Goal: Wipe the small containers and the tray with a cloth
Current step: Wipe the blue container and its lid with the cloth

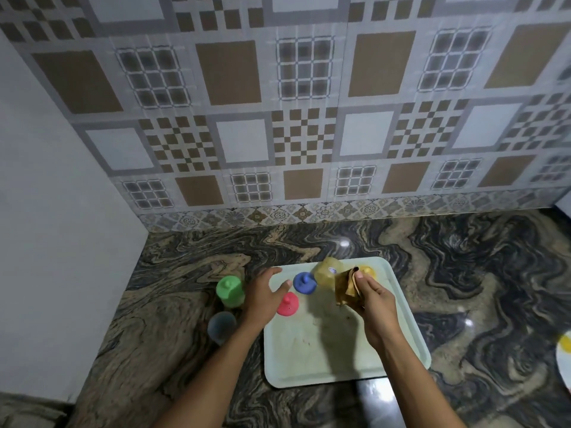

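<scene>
The right hand pinches a brown cloth above the tray. The left hand, fingers spread and empty, hovers at the tray's left edge, beside the red-lidded container; the green-lidded container stands on the table left of the tray.

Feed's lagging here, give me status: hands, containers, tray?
Right hand pinching brown cloth over tray. Left hand open, at the tray's left edge. Green-lidded container off tray; red lid and blue lid on it.
</scene>
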